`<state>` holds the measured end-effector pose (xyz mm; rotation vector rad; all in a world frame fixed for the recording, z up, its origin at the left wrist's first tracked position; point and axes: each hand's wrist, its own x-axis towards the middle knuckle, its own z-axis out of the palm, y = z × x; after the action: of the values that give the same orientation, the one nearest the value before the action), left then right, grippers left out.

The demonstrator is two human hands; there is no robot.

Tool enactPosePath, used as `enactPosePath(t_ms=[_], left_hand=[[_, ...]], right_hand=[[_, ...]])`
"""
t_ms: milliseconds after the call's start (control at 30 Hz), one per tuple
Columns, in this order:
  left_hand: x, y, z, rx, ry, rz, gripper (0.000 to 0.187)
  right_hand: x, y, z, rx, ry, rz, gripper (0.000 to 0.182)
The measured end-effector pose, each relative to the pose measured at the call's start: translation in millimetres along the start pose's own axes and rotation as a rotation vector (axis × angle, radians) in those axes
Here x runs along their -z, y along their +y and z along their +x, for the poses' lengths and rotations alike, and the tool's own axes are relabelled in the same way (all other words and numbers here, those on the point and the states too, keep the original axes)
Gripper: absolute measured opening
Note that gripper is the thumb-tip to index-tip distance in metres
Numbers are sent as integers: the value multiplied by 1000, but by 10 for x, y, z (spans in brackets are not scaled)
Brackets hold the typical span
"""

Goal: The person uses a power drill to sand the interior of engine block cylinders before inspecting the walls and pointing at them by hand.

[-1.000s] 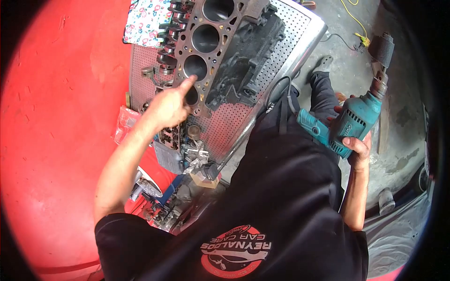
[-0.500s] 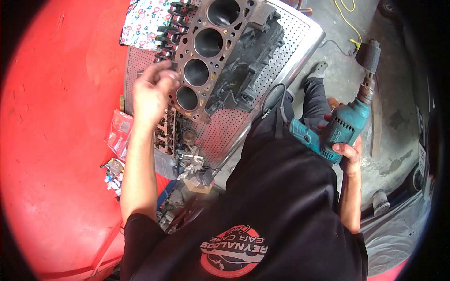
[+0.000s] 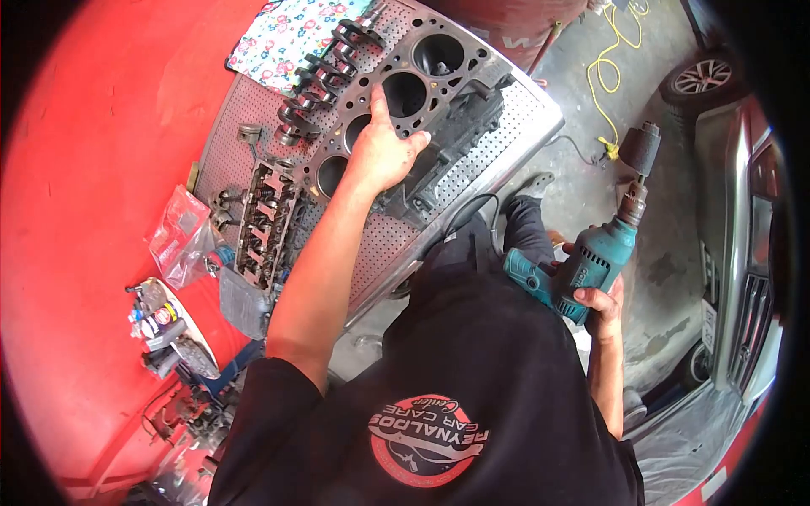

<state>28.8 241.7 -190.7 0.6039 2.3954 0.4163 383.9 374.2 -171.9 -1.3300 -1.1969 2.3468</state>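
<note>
My left hand (image 3: 386, 156) rests over the top face of an engine block (image 3: 340, 129), with index finger and thumb stretched out. The fingertip points beside a cylinder bore; the hand partly hides two bores. It holds nothing. On the right, my right hand (image 3: 603, 304) is closed around the body of a teal power drill (image 3: 603, 257). The drill points up and away, with a dark cylindrical abrasive head (image 3: 639, 150) in its chuck. A crankshaft (image 3: 316, 88) lies along the block's left side. Nearer me on the left is a cylinder head (image 3: 268, 223).
The block stands on a perforated metal bench (image 3: 384, 253). A flowered cloth (image 3: 291, 38), a piston (image 3: 249, 132) and a plastic bag (image 3: 181, 236) are at the left. A yellow cord (image 3: 597, 72) runs over the floor (image 3: 582, 118). A parked car (image 3: 734, 244) stands at the right.
My left hand has moved right from beside the block's edge onto its top face, index finger extended. My right hand still holds the drill. The view has shifted, showing more of the car.
</note>
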Motion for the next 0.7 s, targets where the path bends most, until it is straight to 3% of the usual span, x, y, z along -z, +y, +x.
enactPosePath(t_ms=[133, 167, 300, 400, 500, 600, 700], left_hand=[[249, 12, -151, 25, -18, -125, 107], [242, -73, -188, -48, 39, -156, 96], [523, -302, -370, -68, 37, -1051, 75], [524, -560, -433, 4, 93, -1357, 55], [156, -592, -481, 118, -170, -1733, 42], [-354, -621, -200, 125, -231, -2026, 79], [-541, -474, -10, 46, -127, -2139, 93]], right_hand=[[-50, -36, -56, 15, 5, -7, 85], [-34, -19, -63, 11, 3, -13, 85], [-41, 6, -86, 7, 6, -32, 86], [20, 59, -76, 26, -3, -8, 88], [27, 101, -78, 64, 20, 3, 86], [18, 171, -69, 73, 39, 47, 86], [3, 189, -77, 70, 55, 69, 85]])
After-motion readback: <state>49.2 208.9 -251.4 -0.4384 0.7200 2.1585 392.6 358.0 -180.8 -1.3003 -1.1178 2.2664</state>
